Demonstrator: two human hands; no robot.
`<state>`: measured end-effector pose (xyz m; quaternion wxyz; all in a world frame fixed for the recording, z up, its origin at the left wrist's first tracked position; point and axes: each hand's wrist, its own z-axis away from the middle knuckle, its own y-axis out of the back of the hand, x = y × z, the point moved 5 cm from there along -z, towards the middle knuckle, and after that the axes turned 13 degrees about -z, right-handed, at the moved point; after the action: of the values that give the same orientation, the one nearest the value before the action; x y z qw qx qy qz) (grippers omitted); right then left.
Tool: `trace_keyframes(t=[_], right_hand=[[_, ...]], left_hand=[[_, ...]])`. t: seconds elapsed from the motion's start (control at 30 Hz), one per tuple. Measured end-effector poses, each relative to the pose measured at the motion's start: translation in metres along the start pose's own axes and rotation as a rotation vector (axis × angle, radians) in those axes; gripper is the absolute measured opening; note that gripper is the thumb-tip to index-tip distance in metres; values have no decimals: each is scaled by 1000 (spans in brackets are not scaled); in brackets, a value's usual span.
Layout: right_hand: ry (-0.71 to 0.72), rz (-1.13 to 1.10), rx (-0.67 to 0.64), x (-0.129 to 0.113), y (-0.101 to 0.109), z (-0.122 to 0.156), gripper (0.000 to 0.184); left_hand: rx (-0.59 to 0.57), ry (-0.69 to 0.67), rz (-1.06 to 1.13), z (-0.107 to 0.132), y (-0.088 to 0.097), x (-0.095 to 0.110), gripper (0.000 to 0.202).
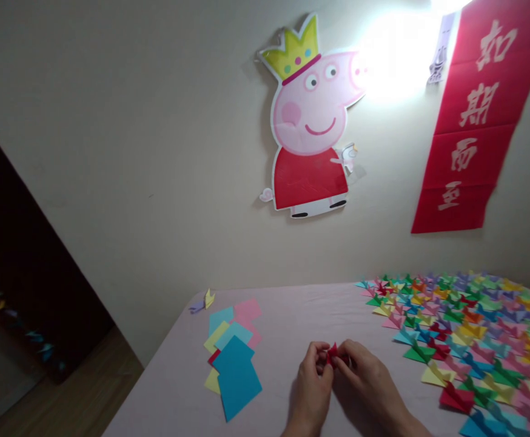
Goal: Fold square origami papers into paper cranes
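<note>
Between my two hands, low over the near middle of the table, is a small red folded paper piece (pixel 332 351). My left hand (pixel 314 382) pinches it from the left, its fingers curled around the lower part. From the other side my right hand (pixel 365 371) grips it between thumb and fingers. A pointed red tip shows above the fingertips; the rest is mostly hidden. To the left lies a loose pile of coloured paper squares, with blue sheets (pixel 238 376) on top and light blue, pink and yellow ones beneath.
Many folded paper cranes (pixel 474 331) in mixed colours cover the right side of the table (pixel 301 315). A yellow and a purple folded piece (pixel 208 299) sit at the far left corner. Behind stands a wall with a pig cutout (pixel 310 176) and a red banner (pixel 469 139).
</note>
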<state>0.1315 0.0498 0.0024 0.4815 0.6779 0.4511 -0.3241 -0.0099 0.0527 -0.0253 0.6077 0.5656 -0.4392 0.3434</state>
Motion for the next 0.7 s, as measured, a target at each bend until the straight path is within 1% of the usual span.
trace_keyframes(t=[0.1, 0.17, 0.2, 0.3, 0.37, 0.43, 0.53, 0.6, 0.7], right_hand=[[86, 260, -62, -6, 9, -16, 19], [159, 501, -72, -10, 24, -40, 24], [162, 630, -61, -9, 33, -55, 26], [110, 743, 17, -2, 63, -105, 27], [62, 809, 54, 8, 76, -135, 28], [21, 867, 75, 19, 81, -160, 29], [-12, 955, 76, 36, 82, -185, 29], [-32, 1014, 79, 46, 82, -195, 28], [-54, 1087, 74, 60, 81, -203, 27]], left_hand=[[61, 9, -35, 1, 4, -2, 37], [69, 16, -44, 1, 5, -2, 35], [64, 16, -47, 1, 5, -2, 33], [50, 21, -60, 1, 3, -3, 30], [46, 29, -72, 1, 1, -4, 30], [44, 37, -81, -1, 1, -6, 28], [33, 54, -100, -5, 0, -12, 26], [8, 67, -121, -8, -1, -16, 25], [-23, 91, -162, -9, -3, -21, 25]])
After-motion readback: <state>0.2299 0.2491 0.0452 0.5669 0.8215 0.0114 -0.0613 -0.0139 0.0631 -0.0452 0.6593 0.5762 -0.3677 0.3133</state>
